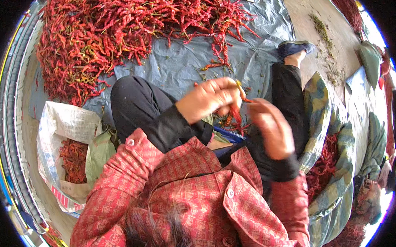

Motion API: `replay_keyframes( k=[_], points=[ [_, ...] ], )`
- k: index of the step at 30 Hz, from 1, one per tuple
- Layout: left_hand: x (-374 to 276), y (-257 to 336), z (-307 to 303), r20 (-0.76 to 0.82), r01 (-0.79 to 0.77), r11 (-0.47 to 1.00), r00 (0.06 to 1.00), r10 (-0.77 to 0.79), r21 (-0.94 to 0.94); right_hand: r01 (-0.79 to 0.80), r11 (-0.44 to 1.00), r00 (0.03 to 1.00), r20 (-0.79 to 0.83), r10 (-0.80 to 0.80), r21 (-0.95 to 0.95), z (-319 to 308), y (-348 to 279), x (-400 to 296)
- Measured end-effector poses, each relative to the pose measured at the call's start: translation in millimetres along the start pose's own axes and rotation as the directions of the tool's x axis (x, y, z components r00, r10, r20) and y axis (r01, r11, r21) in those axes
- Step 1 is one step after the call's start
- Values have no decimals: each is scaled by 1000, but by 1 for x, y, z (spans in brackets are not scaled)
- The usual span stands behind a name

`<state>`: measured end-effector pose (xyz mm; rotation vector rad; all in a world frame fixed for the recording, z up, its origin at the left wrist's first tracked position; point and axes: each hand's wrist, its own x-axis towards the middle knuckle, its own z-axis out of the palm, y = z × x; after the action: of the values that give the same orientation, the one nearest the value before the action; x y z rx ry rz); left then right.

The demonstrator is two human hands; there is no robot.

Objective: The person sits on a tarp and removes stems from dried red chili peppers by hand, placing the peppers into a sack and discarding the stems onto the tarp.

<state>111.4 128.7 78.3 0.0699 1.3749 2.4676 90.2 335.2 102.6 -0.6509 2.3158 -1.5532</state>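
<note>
My left hand [213, 98] is above my lap with its fingers bent around dried red chilli peppers [236, 114]. A yellowish stem end [238, 83] shows at its fingertips. To its right, my right hand [272, 128] is blurred by motion, with its fingertips beside a small orange-red pepper piece [249, 100]. Whether the right fingers grip that piece is not clear. Below the hands, loose peppers and stem bits [229, 122] lie between my legs, partly hidden by the hands. A blue shoe with white lettering [231, 135] shows there too.
A large heap of red chillies [121, 30] covers the far part of a grey-blue tarpaulin [182, 58]. On the left stands a white woven sack [68, 116] with darker peppers inside. A camouflage-patterned sack [347, 163] with dark red chillies [324, 167] is on the right. Stems [323, 32] litter the floor.
</note>
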Motion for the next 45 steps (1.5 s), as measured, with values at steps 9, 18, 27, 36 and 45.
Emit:
replay_keyframes(
  k=[9,18,27,36,45],
  points=[
    [1,-16,8,-13,-192,486,922,388,853,-176,969,983,74,166,172,51,22,-4],
    [16,-4,-13,-393,104,864,913,113,492,-90,984,988,135,69,154,48,3,19],
    [173,-39,-111,89,-28,-191,943,321,981,-257,815,913,-146,381,520,4,105,93],
    [166,-39,-147,113,-95,-446,993,16,890,-349,634,895,45,443,690,22,120,96],
    [103,-40,-69,116,-114,-45,992,54,992,-401,513,869,138,476,759,39,127,95]
  ],
)
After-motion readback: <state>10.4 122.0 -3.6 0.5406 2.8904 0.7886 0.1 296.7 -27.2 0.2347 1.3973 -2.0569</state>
